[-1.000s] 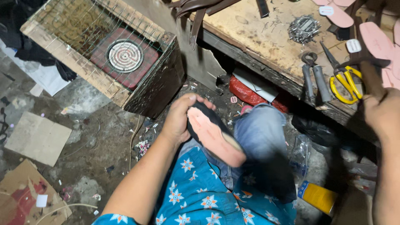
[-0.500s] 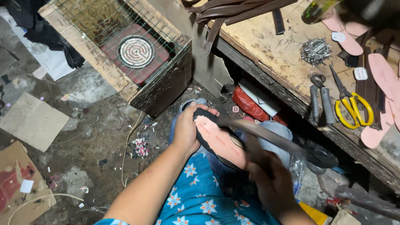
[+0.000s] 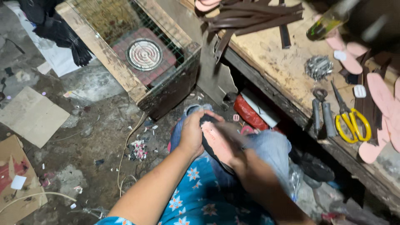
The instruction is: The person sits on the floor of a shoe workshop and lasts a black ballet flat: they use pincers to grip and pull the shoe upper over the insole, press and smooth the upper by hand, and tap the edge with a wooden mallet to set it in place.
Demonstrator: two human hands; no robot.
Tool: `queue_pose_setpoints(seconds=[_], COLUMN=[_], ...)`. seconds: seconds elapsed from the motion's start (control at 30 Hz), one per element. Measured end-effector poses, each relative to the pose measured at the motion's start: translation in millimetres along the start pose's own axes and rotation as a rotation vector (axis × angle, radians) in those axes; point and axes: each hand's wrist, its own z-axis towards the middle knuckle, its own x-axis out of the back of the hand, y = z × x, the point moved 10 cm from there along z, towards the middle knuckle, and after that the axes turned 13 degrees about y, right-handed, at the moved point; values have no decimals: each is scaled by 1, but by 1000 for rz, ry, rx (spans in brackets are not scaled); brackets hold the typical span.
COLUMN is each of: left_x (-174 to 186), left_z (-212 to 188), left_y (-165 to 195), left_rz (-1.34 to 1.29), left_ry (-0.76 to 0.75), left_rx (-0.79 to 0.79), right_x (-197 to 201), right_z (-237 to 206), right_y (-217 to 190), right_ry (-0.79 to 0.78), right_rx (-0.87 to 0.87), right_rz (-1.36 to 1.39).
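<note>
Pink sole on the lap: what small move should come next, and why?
Probably draw the right hand along the pink sole, since the left hand already clamps its far end on the lap and the right hand sits blurred at its near end.

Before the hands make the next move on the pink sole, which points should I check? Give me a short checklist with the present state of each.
1. Left hand grips the pink sole on the lap: ok.
2. Right hand sharp enough to see what it holds: cannot tell, it is blurred.
3. Sole surface facing up and visible: ok.
4. Yellow scissors lying on the workbench, apart from both hands: ok.
5. Pliers beside the scissors, on the bench: ok.
6. Floor free of scraps: not ok, cardboard and bits lie about.
</note>
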Motion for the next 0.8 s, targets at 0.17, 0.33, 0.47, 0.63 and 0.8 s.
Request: queue_pose_setpoints(seconds=[0.17,0.33,0.47,0.63,0.8], left_x=[0,1,-6,-4,-21], left_z=[-1,-2,-6,-8,-19], left_y=[1,8,20,21,35], left_rz=[-18,-72,-15,-33,-7], left_ry=[25,59,-26,38,-110], left_rx=[84,81,2,35,-14], right_x=[23,0,6,-15,31], right_z=[5,21,19,1,27], right_y=[-4,-19,-22,-68,-92], right_ry=[-89,-178,-194,-342,-78], right_rx=[-156,-29,-50,588,202], right_rz=[-153,-324,-211,-538,-265])
